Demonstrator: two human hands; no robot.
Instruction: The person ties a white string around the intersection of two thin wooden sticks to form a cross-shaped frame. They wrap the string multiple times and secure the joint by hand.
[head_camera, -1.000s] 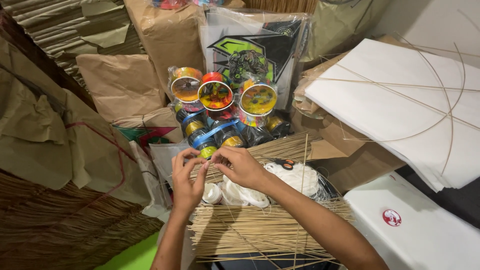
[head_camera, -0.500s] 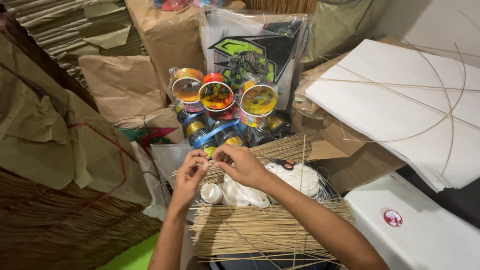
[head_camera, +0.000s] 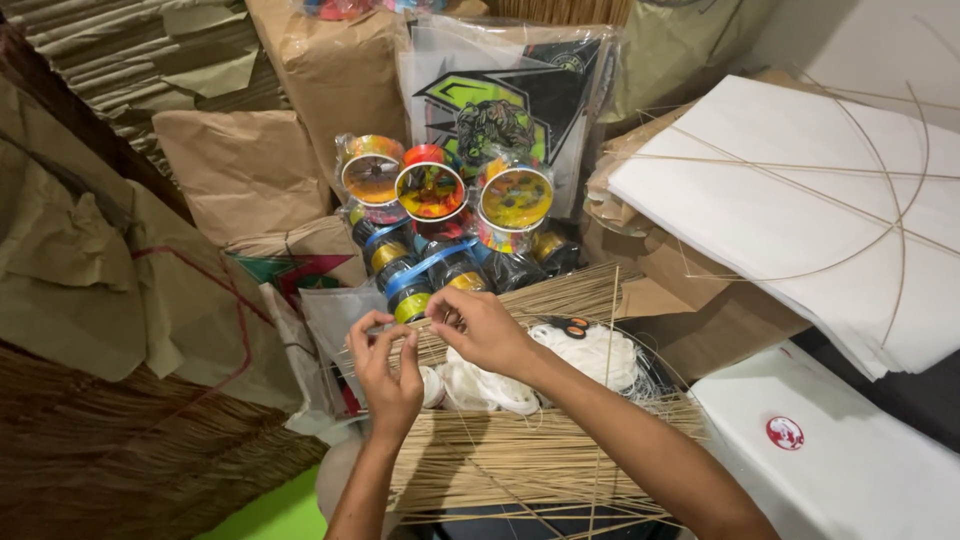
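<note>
Centrally, landmark: a flat bundle of thin bamboo sticks (head_camera: 520, 460) lies across the lower middle; every place below is told from it.
Left hand (head_camera: 388, 370): just above the bundle's left end, fingers pinched together at the tips; what they pinch is too fine to see, perhaps a thread.
Right hand (head_camera: 485, 328): above the bundle's middle, thumb and forefinger pinched close to the left fingertips, the other fingers curled; the two hands nearly touch.
White string (head_camera: 590, 355): loose coils heaped directly behind the bundle, under and right of the right hand.
Scissors (head_camera: 565, 325): dark with orange-lined handles, on top of the string heap.
Spools (head_camera: 430, 190): a cluster of round reels wrapped in clear film, behind the hands; the upper three show glossy rainbow faces, the lower ones are dark with blue and yellow bands.
Plastic packet (head_camera: 500, 110): flat and clear, standing behind the spools, with a green and black angular graphic.
Brown paper parcels (head_camera: 245, 170): stacked far left and behind.
White kites (head_camera: 800, 210): a pile of sheets with bowed thin sticks, to the right and behind.
White box (head_camera: 850, 470): right of the bundle, with a small round red label.
</note>
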